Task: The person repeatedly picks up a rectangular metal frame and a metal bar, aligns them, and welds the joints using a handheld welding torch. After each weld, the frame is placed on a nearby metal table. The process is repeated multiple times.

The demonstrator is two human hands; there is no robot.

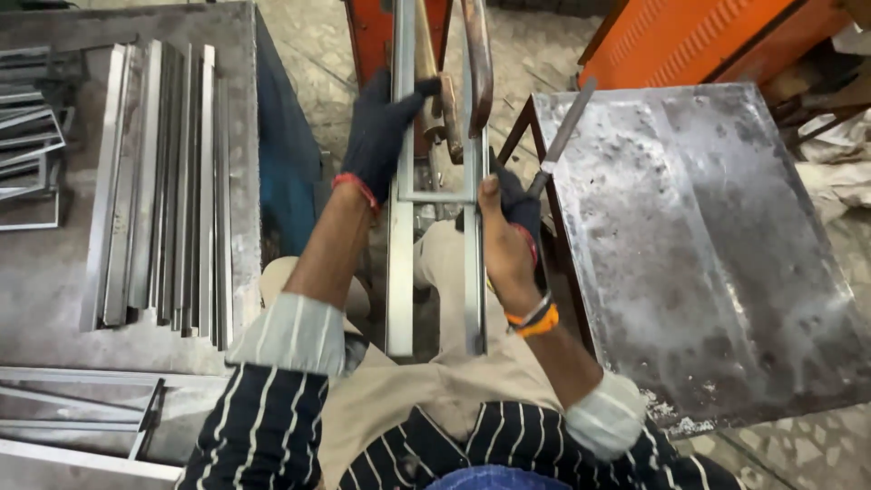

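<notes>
Big grey pitted steel plate (717, 263) fills the rt side, lying flat, spatter marks all over; orange metal cabinet (717, 41) sits behind it at top rt; worn grey metal worktable (45, 281) takes the lt side w/ a row of long silver steel angle strips (163, 191) laid side by side on it, more welded thin-bar frames (77, 422) at the lower lt corner; patterned tile floor (313, 41) shows betw. table and cabinet.

Centre: long silver rectangular steel frame (435, 195), two parallel rails joined by a short crossbar, runs from the person's lap up toward the top edge, standing betw. table and plate; rusty brown curved bar (478, 63) hangs near its upper end.

Left hand (381, 132) in a black glove, red band at the wrist, is closed round the lt rail just above the crossbar; right hand (508, 222), partly gloved, orange and black bands at the wrist, presses against the rt rail while gripping a slim grey metal tool (562, 136) that angles up over the plate's corner; hands apart, one per rail.
</notes>
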